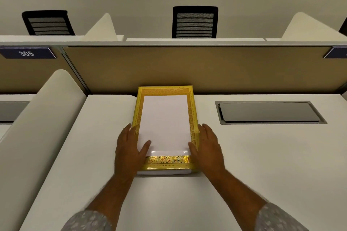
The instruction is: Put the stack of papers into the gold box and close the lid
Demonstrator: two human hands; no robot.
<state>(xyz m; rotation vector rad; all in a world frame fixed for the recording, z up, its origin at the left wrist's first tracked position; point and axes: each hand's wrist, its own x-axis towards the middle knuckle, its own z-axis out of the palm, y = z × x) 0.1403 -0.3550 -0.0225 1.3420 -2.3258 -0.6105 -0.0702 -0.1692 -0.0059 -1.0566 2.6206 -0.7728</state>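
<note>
Paper stack (165, 120) lies flat on the gold box (166, 161), white sheets framed by its ornate yellow border. Left hand (127, 152) and right hand (207, 148) press open-palmed against the box's near corners, thumbs laid on the sheets, clasping nothing. Box sits at the desk's (262, 155) far edge, touching the tan partition (187, 65). Closed cable hatch (270, 112) lies well apart rightward.

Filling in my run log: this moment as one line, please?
papers atop gold box | left hand, right hand flank box | lid state unclear
</note>
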